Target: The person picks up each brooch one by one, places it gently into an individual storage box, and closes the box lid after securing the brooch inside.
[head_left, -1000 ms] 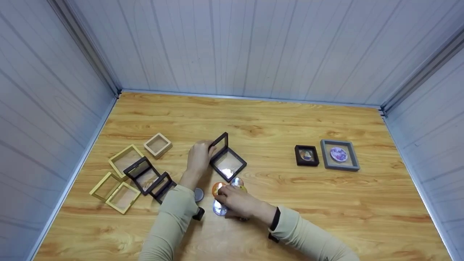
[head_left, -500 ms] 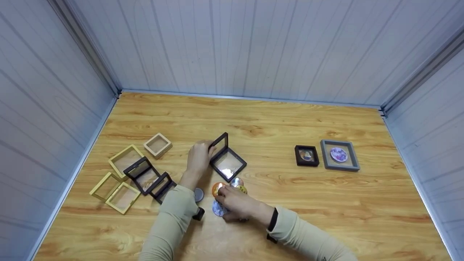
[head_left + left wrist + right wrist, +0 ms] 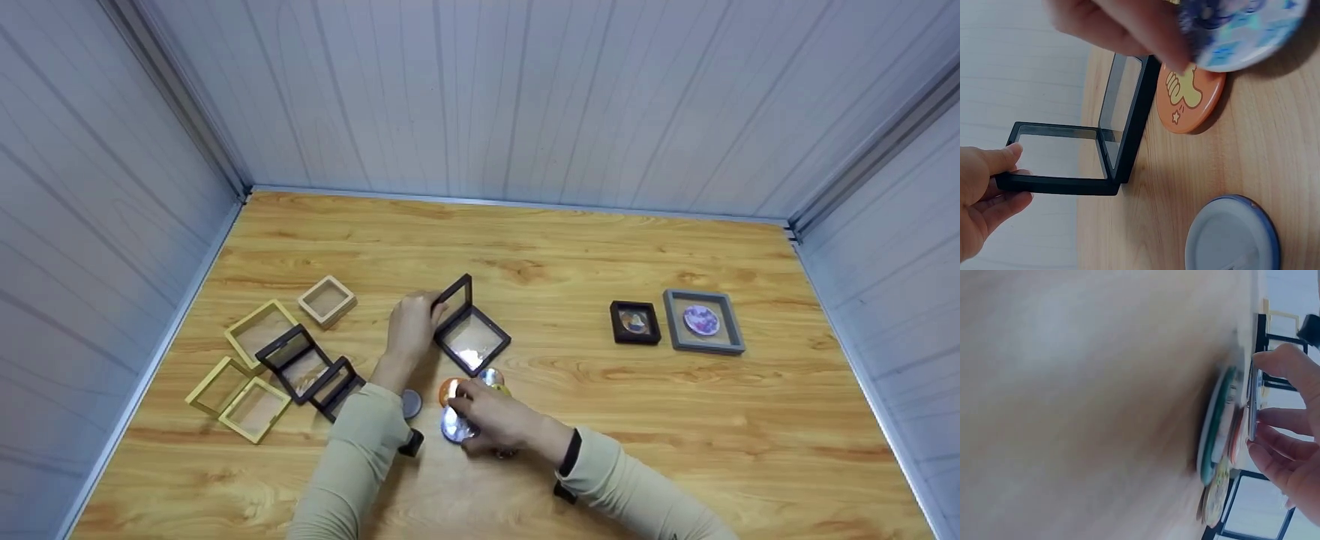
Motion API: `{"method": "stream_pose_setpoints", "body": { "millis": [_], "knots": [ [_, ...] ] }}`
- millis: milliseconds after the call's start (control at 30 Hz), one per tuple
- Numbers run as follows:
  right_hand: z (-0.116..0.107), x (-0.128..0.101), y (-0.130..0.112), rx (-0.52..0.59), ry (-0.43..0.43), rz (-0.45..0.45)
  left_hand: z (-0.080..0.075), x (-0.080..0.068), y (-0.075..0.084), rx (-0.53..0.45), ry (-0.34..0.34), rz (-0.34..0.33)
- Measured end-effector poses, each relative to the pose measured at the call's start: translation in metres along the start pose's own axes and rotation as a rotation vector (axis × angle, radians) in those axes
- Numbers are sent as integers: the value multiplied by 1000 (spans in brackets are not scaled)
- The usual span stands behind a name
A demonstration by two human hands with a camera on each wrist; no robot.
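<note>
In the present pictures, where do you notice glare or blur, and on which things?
Head view: glare whitens the blue button badge and part of the open black frame; left wrist view: the right hand is blurred, the orange button badge clearer; right wrist view: the near tabletop is out of focus.

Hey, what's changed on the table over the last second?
Very little. The right hand has shifted slightly rightward in the head view over the last half second, and the blue badge has moved slightly up and right with it. That badge is pinched now; whether it was already gripped before, I can't tell. The left hand stayed on the open black frame, and the gray frame stayed put.
</note>
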State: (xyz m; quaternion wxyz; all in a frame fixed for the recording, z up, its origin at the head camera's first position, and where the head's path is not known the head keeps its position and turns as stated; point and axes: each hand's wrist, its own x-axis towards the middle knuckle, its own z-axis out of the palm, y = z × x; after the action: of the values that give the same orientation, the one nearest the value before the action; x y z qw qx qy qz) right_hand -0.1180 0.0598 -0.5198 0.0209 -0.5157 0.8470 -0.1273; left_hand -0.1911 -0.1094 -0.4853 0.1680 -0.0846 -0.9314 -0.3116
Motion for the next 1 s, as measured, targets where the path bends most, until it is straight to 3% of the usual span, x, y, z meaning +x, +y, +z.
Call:
{"method": "stream_pose_setpoints", "body": {
  "millis": [267,667,1000],
  "knots": [
    [-7,3,15,47,72,42,0,0,-1,4,0,7],
    [-17,9,41,208,118,218,0,0,-2,6,-7,1],
    [-15,20,60,209,160,307,2,0,-1,9,6,7]
  ]
}}
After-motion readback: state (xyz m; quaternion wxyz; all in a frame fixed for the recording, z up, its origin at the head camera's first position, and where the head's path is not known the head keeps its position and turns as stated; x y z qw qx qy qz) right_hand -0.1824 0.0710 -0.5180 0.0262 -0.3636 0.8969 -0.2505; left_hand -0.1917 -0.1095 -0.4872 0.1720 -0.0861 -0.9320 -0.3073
